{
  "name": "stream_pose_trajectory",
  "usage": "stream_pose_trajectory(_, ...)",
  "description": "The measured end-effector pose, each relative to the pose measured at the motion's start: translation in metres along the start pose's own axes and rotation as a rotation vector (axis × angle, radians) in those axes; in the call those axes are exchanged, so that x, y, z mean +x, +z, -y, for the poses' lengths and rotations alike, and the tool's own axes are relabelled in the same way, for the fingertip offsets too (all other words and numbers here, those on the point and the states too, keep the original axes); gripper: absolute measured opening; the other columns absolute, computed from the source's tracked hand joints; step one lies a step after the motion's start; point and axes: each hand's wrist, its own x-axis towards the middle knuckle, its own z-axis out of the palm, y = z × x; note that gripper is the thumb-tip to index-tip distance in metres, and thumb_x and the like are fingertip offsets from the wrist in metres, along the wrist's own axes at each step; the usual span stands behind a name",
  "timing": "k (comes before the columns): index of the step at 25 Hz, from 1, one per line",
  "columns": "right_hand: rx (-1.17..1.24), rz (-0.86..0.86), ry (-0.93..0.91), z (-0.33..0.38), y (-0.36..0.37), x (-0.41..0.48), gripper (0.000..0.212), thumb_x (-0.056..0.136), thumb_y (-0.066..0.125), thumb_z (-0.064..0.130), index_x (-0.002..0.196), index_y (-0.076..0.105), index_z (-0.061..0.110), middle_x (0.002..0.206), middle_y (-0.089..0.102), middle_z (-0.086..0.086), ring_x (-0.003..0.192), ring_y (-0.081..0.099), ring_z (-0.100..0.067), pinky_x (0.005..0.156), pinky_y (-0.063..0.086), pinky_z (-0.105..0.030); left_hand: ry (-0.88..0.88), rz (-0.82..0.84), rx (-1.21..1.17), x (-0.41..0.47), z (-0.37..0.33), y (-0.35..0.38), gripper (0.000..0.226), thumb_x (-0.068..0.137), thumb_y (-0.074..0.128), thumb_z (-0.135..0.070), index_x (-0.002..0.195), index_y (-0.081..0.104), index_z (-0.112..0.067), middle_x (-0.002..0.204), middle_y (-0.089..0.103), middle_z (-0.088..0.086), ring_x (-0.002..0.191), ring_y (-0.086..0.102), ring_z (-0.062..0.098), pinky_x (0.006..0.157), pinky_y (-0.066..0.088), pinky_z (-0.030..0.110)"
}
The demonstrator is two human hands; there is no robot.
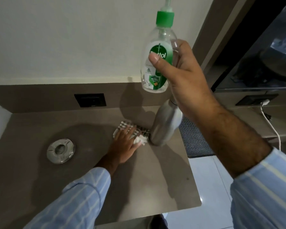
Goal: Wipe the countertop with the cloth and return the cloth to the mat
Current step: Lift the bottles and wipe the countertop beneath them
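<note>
My left hand (125, 146) lies flat on a checked cloth (130, 128) near the back of the brown countertop (139, 187), fingers spread over it; a white crumpled bit (141, 139) shows beside the fingers. My right hand (183, 75) is raised above the counter and grips a clear pump bottle with a green cap (157, 52). A steel bottle (165, 128) also hangs tilted under that hand, its neck hidden behind my palm. A dark mesh mat (195, 139) lies at the counter's right edge, behind my right forearm.
A glass ashtray (61, 150) sits on the left of the counter. A black socket plate (90, 100) is set in the backsplash. At the right are a dark appliance (262, 63), a second socket (256, 100) and a white cable (271, 126). The floor (210, 179) lies past the right edge.
</note>
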Motion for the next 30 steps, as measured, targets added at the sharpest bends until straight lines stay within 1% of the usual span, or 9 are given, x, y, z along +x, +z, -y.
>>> stream_pose_trajectory(5, 0.027, 0.008, 0.042, -0.003, 0.011, -0.015, 0.051, 0.094, 0.074, 0.024, 0.138, 0.052, 0.010, 0.108, 0.073, 0.003, 0.094, 0.077, -0.007, 0.083, 0.063, -0.026, 0.102, 0.214, 0.043, -0.091, 0.017, -0.005, 0.053, 0.103, 0.028, -0.058, 0.149, 0.040, -0.035, 0.163, 0.033, -0.002, 0.152, 0.026, 0.023, 0.121, 0.024, 0.047)
stream_pose_trajectory(9, -0.015, 0.060, 0.106, -0.020, 0.018, -0.032, 0.050, 0.095, 0.073, 0.027, 0.139, 0.051, 0.018, 0.123, 0.074, -0.002, 0.105, 0.078, -0.016, 0.091, 0.066, -0.040, -0.239, 0.176, 0.147, -0.048, 0.043, -0.025, 0.078, 0.101, 0.002, -0.060, 0.145, 0.051, -0.019, 0.161, 0.035, 0.013, 0.150, 0.029, 0.037, 0.119, 0.023, 0.052)
stream_pose_trajectory(11, -0.049, 0.075, 0.134, -0.028, 0.023, -0.039, 0.048, 0.095, 0.074, 0.030, 0.137, 0.051, 0.024, 0.126, 0.074, -0.001, 0.107, 0.078, -0.015, 0.093, 0.066, -0.040, -0.409, 0.202, 0.110, -0.015, 0.023, -0.020, 0.061, 0.102, 0.024, -0.056, 0.148, 0.046, -0.023, 0.165, 0.027, 0.010, 0.153, 0.021, 0.034, 0.121, 0.016, 0.054)
stream_pose_trajectory(14, -0.070, 0.090, 0.162, -0.034, 0.035, -0.047, 0.046, 0.094, 0.074, 0.032, 0.134, 0.051, 0.028, 0.126, 0.073, 0.001, 0.111, 0.076, -0.016, 0.097, 0.065, -0.043, -0.227, 0.143, 0.060, -0.010, -0.016, -0.006, 0.049, 0.100, 0.045, -0.047, 0.139, 0.057, -0.019, 0.157, 0.042, 0.015, 0.146, 0.037, 0.039, 0.120, 0.025, 0.055)
stream_pose_trajectory(18, -0.025, 0.087, 0.168, -0.034, 0.048, -0.049, 0.044, 0.095, 0.074, 0.029, 0.133, 0.052, 0.026, 0.123, 0.074, 0.000, 0.111, 0.076, -0.018, 0.096, 0.065, -0.040, 0.068, 0.221, 0.017, -0.116, -0.009, -0.007, 0.052, 0.102, 0.031, -0.059, 0.148, 0.041, -0.039, 0.165, 0.030, -0.004, 0.152, 0.025, 0.023, 0.123, 0.018, 0.046)
stream_pose_trajectory(22, -0.024, 0.086, 0.180, -0.042, 0.056, -0.050, 0.048, 0.093, 0.074, 0.033, 0.135, 0.052, 0.024, 0.124, 0.074, -0.001, 0.112, 0.075, -0.019, 0.099, 0.063, -0.046, -0.189, 0.107, 0.106, -0.134, 0.056, -0.024, 0.063, 0.102, 0.021, -0.059, 0.143, 0.052, -0.022, 0.160, 0.036, 0.006, 0.145, 0.040, 0.035, 0.117, 0.027, 0.052)
stream_pose_trajectory(24, -0.009, 0.097, 0.202, -0.054, 0.061, -0.053, 0.048, 0.091, 0.075, 0.035, 0.133, 0.055, 0.023, 0.123, 0.074, -0.002, 0.111, 0.076, -0.020, 0.097, 0.064, -0.047, -0.381, 0.100, 0.101, -0.093, 0.057, -0.026, 0.061, 0.100, 0.032, -0.056, 0.143, 0.052, -0.017, 0.158, 0.041, 0.012, 0.145, 0.038, 0.039, 0.116, 0.028, 0.057)
stream_pose_trajectory(27, -0.030, 0.127, 0.255, -0.074, 0.070, -0.059, 0.045, 0.089, 0.077, 0.034, 0.127, 0.058, 0.022, 0.119, 0.076, -0.001, 0.103, 0.078, -0.016, 0.087, 0.067, -0.036, -0.286, 0.109, 0.059, -0.081, 0.020, -0.011, 0.055, 0.096, 0.048, -0.051, 0.143, 0.052, -0.023, 0.157, 0.042, 0.012, 0.146, 0.037, 0.039, 0.116, 0.029, 0.058)
stream_pose_trajectory(30, -0.058, 0.125, 0.319, -0.101, 0.080, -0.060, 0.044, 0.089, 0.081, 0.025, 0.126, 0.059, 0.017, 0.124, 0.076, -0.006, 0.110, 0.077, -0.025, 0.094, 0.065, -0.045, -0.140, 0.181, 0.051, -0.151, 0.006, -0.011, 0.062, 0.094, 0.044, -0.065, 0.146, 0.045, -0.032, 0.161, 0.039, 0.003, 0.150, 0.032, 0.030, 0.118, 0.028, 0.054)
